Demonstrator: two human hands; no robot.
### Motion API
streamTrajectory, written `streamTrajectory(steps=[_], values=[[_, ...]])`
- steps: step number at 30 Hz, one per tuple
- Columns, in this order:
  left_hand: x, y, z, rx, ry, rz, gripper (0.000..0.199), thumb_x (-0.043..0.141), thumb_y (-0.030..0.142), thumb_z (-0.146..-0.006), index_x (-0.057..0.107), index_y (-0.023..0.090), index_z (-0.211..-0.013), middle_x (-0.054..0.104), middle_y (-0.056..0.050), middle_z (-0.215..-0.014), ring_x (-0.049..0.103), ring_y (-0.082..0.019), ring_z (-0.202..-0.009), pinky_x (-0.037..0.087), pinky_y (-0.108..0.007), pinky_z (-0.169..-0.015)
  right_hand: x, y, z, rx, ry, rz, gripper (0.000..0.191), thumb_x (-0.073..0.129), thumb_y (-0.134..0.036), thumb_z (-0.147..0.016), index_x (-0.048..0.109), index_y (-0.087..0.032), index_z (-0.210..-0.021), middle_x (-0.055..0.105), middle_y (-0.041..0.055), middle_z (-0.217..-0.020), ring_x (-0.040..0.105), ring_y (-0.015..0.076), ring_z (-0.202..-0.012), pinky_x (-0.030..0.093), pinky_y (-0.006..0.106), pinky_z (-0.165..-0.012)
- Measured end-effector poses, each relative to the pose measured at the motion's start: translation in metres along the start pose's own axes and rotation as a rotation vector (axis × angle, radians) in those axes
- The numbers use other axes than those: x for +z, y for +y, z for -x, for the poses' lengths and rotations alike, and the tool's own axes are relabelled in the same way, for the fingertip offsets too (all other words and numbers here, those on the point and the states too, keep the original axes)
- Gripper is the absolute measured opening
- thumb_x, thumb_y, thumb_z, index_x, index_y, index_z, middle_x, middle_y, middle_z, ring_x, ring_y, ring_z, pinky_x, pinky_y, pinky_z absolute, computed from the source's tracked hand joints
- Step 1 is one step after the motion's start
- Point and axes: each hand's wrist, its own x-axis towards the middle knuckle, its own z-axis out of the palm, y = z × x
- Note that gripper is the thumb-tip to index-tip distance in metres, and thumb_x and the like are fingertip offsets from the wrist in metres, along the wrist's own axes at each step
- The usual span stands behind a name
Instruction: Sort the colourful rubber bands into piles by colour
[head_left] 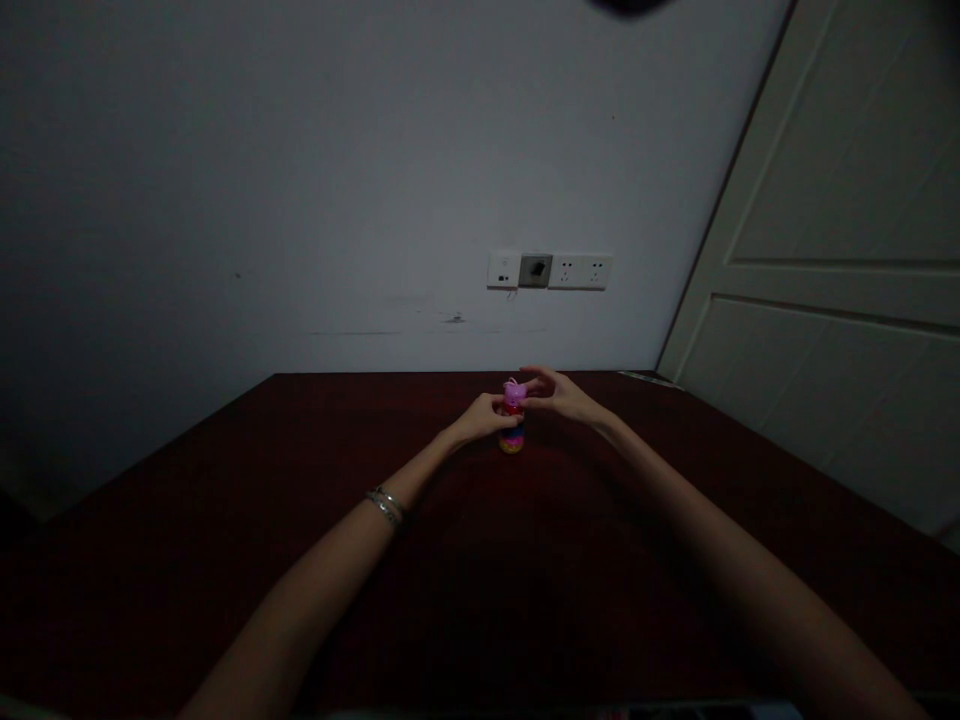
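A small clear bottle (511, 442) with bands of colour, red, blue, pink and yellow, stands upright on the dark red table. On top of it sits a pink animal-head cap (514, 393) with ears and a thin loop. My left hand (481, 418) comes from the left and is closed round the upper part of the bottle, its thumb across the front. From the right, my right hand (559, 395) has its thumb and fingers at the cap's side, bent round it; the fingers behind the cap are partly hidden. Silvery bracelets (386, 505) circle my left wrist.
The dark red table (480, 560) reaches back to a pale wall (360, 200). Sockets and switch plates (579, 271) are set in the wall behind the bottle. A white panelled door (840, 250) stands along the right side. The room is dim.
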Motion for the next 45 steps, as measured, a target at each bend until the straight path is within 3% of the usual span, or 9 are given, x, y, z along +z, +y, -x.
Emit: streamTrajectory(steps=[9,17,24,29,33,39,42,45], values=[[0.000,0.000,0.000,-0.019,0.030,-0.002,0.023,0.063,0.018,-0.063,0.064,0.006,-0.082,0.060,-0.003,-0.067,0.052,-0.013,-0.064,0.041,-0.023,-0.061,0.023,0.001,-0.003,-0.036,0.056,0.023,0.074,0.065,-0.025,-0.066,0.027,-0.018,-0.130,0.059,0.0082,-0.099,0.058,0.0202,-0.090,0.045,0.040,-0.083],[0.000,-0.010,-0.003,0.074,-0.011,0.040,0.022,0.060,0.023,-0.065,0.062,0.006,-0.079,0.056,-0.001,-0.066,0.049,-0.010,-0.061,0.039,-0.022,-0.060,0.031,0.014,-0.006,-0.046,0.210,0.138,0.068,0.065,-0.031,-0.065,0.033,-0.018,-0.124,0.054,0.0035,-0.088,0.058,0.0186,-0.081,0.047,0.038,-0.076],[-0.003,-0.006,-0.001,0.043,0.046,-0.127,0.025,0.062,0.027,-0.065,0.065,0.007,-0.080,0.057,-0.002,-0.066,0.049,-0.011,-0.061,0.037,-0.021,-0.057,0.035,0.025,-0.011,-0.064,0.272,0.106,0.071,0.067,-0.035,-0.064,0.032,-0.017,-0.123,0.057,0.0052,-0.092,0.058,0.0191,-0.087,0.044,0.039,-0.083],[-0.010,-0.004,0.000,0.038,0.070,-0.212,0.035,0.063,0.038,-0.065,0.066,0.007,-0.079,0.052,0.000,-0.059,0.043,-0.010,-0.054,0.031,-0.020,-0.051,0.029,0.029,0.005,0.050,0.128,-0.109,0.077,0.069,-0.032,-0.061,0.029,-0.019,-0.126,0.053,0.0121,-0.114,0.054,0.0215,-0.102,0.045,0.038,-0.085],[-0.008,-0.007,-0.007,-0.001,0.133,-0.257,0.045,0.060,0.050,-0.063,0.066,0.008,-0.078,0.050,0.001,-0.057,0.039,-0.009,-0.051,0.027,-0.021,-0.048,0.037,0.045,0.019,0.104,0.034,-0.176,0.069,0.072,-0.026,-0.056,0.040,-0.019,-0.116,0.057,0.0094,-0.108,0.057,0.0204,-0.096,0.047,0.038,-0.083],[0.012,0.002,-0.023,0.055,0.153,-0.310,0.050,0.059,0.057,-0.062,0.066,0.009,-0.078,0.052,0.000,-0.060,0.041,-0.010,-0.053,0.028,-0.022,-0.049,0.045,0.069,0.019,-0.011,0.348,0.125,0.049,0.071,-0.032,-0.056,0.051,-0.016,-0.098,0.060,0.0049,-0.095,0.056,0.0176,-0.085,0.046,0.036,-0.079],[0.016,0.000,-0.026,0.038,0.143,-0.265,0.060,0.061,0.057,-0.061,0.061,0.010,-0.100,0.056,-0.002,-0.069,0.046,-0.011,-0.058,0.033,-0.022,-0.051,0.024,0.079,0.020,-0.027,0.405,0.156,0.047,0.070,-0.034,-0.057,0.052,-0.016,-0.097,0.060,0.0037,-0.092,0.056,0.0165,-0.080,0.046,0.033,-0.076],[0.011,-0.014,-0.025,-0.043,0.206,-0.244,0.066,0.057,0.056,-0.067,0.054,0.009,-0.113,0.059,-0.007,-0.080,0.052,-0.014,-0.067,0.040,-0.024,-0.060,-0.012,0.093,0.027,0.014,0.568,0.178,0.050,0.070,-0.038,-0.056,0.051,-0.016,-0.097,0.060,0.0041,-0.089,0.056,0.0173,-0.078,0.047,0.033,-0.073]])
